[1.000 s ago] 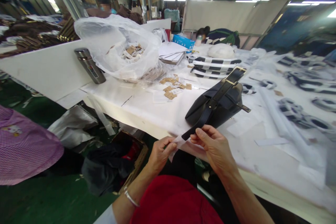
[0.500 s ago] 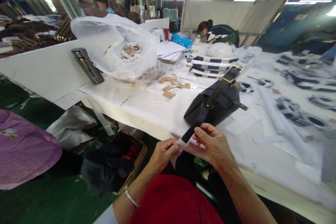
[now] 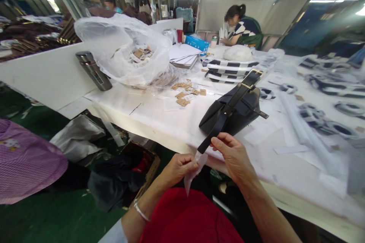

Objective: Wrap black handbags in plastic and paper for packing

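the black bag [image 3: 239,108] lies on its side near the front edge of the white tabletop [image 3: 159,117]. its long strap [image 3: 225,115] runs from a gold buckle [image 3: 253,78] down past the edge toward the person. the right hand [image 3: 234,155] is closed on the free end of the strap, thumb and fingertips pinching it just off the tabletop's edge. the left hand [image 3: 178,167] is curled shut on a strip of white paper [image 3: 194,172] — the strip's top meets the strap's tip, and its pointed lower end hangs loose over the red garment [image 3: 188,216] on the lap. a thin bracelet [image 3: 141,211] sits on the left wrist.

further back on the tabletop, brown tags [image 3: 185,93] lie scattered beside a big clear plastic bag [image 3: 125,49] with more tags inside. a steel flask [image 3: 92,70] stands by the white divider [image 3: 42,76]. behind the black bag — stacked black-and-white striped pieces [image 3: 228,70]. at the far end another person [image 3: 242,26] sits at the tabletop.
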Motion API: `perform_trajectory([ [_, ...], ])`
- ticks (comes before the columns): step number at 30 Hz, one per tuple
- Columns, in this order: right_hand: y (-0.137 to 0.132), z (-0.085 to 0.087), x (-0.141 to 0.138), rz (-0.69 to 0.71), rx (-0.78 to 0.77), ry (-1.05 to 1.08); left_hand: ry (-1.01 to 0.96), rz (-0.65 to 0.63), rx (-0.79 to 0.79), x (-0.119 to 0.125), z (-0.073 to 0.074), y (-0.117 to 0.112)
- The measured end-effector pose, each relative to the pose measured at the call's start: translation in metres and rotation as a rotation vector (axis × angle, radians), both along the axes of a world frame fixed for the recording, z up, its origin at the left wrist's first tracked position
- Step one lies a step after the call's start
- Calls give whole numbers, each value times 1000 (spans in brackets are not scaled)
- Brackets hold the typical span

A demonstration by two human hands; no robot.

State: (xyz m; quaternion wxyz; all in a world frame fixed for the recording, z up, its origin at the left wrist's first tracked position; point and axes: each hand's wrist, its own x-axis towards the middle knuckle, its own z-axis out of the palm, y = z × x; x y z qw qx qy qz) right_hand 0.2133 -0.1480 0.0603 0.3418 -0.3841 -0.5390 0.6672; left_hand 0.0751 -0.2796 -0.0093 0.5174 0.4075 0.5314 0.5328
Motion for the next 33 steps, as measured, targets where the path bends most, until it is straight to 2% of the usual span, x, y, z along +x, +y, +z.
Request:
perform_trajectory([
  [8,3,-3,2,55,-32,3,-144,-56,-31,-5,-1,-2],
  [15,4,-5,8,82,-43,-40,-200,32,-11,-8,0,-2],
  [23,2,-4,4,62,-69,-22,10,224,52,9,18,9],
  [28,1,-2,5,77,-91,-19,-14,288,82,18,27,16],
  [33,5,-4,8,91,-52,-44,-148,304,81,22,34,33],
])
